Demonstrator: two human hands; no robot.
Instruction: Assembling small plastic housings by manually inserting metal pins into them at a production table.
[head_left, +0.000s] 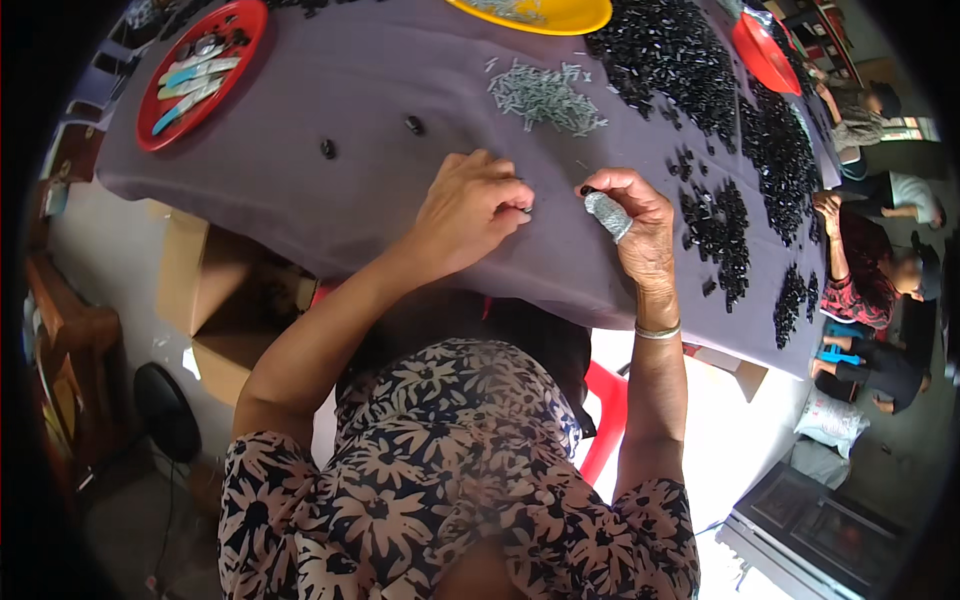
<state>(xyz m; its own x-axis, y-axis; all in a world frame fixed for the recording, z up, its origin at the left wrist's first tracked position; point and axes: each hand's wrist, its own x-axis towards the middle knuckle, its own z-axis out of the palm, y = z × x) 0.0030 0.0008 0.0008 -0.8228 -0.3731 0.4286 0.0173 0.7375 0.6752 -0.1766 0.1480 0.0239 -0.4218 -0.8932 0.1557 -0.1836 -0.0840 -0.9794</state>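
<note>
Above the purple-grey tablecloth (330, 215), my left hand (465, 210) is closed in a pinch; a speck of grey shows at its fingertips, too small to name. To its right, my right hand (645, 220) pinches a small black piece (588, 190) between thumb and finger. One finger of that hand wears a silvery wrap (608, 215). Just beyond both hands lies a loose pile of small grey pins (545, 97). Two black oval pieces, a nearer one (327, 149) and a farther one (414, 124), rest on the cloth left of the pile.
Heaps of small black pieces (680, 60) cover the table's right side. A red tray (205, 75) with blue-and-white tools stands far left, a yellow dish (560, 15) at the back, a red bowl (765, 55) far right. An open cardboard box (225, 290) sits below the left edge. Other people sit at right.
</note>
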